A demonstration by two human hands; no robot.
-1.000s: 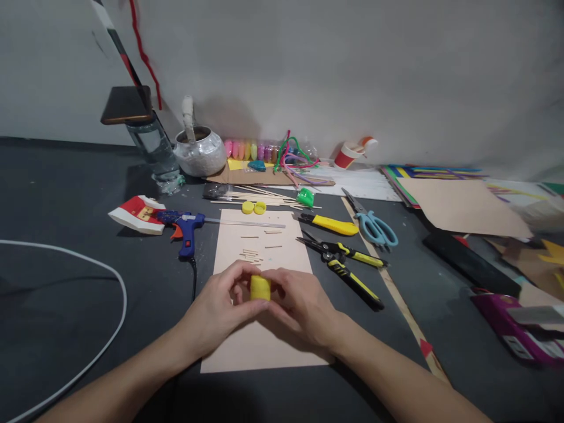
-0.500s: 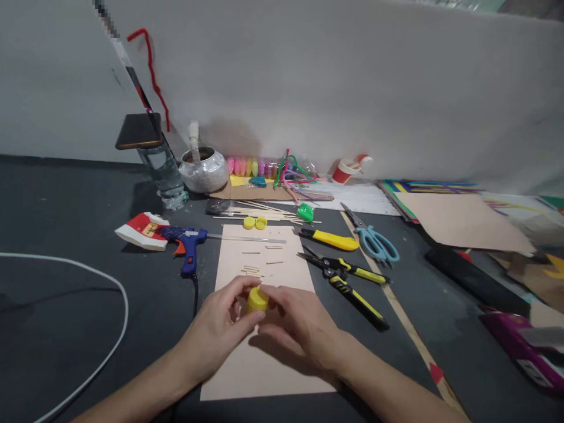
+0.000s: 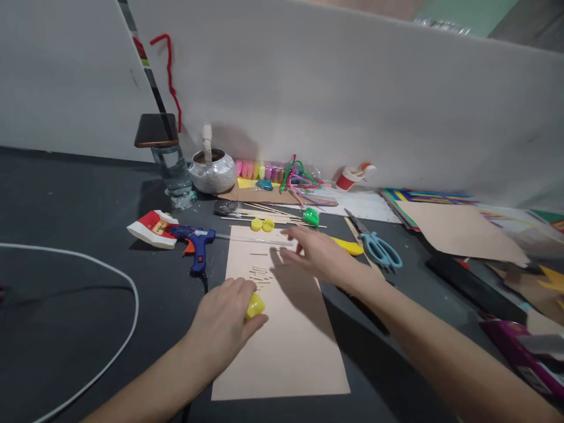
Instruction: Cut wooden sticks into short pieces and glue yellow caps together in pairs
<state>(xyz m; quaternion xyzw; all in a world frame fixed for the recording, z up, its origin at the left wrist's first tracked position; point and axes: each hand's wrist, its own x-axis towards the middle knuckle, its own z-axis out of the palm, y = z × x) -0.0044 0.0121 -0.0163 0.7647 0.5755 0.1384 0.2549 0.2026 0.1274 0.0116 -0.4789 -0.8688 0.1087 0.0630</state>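
Observation:
My left hand (image 3: 224,314) is closed around a yellow plastic cap (image 3: 255,306), held above the pale sheet of paper (image 3: 282,358). The fingers hide part of the cap. Further out, over the sheet's right side, my right hand (image 3: 319,251) reaches forward with fingers apart and nothing visible in them. Below its fingertips are a few short sticks, partly covered by the hand and its shadow. A group of short cut sticks (image 3: 259,276) lies mid-sheet, just beyond my left hand. Two more yellow caps (image 3: 256,225) rest at the sheet's far edge.
A blue glue gun (image 3: 199,249) lies left of the sheet, its cord running toward me. Blue-handled scissors (image 3: 379,249) and a yellow cutter (image 3: 350,247) are on the right, the cutter partly behind my right arm. A silver pot (image 3: 214,171) stands near the wall.
My right hand has left the yellow cap and moved forward and right over the short sticks. The cap stays in my left hand and is now tilted. The view has shifted slightly.

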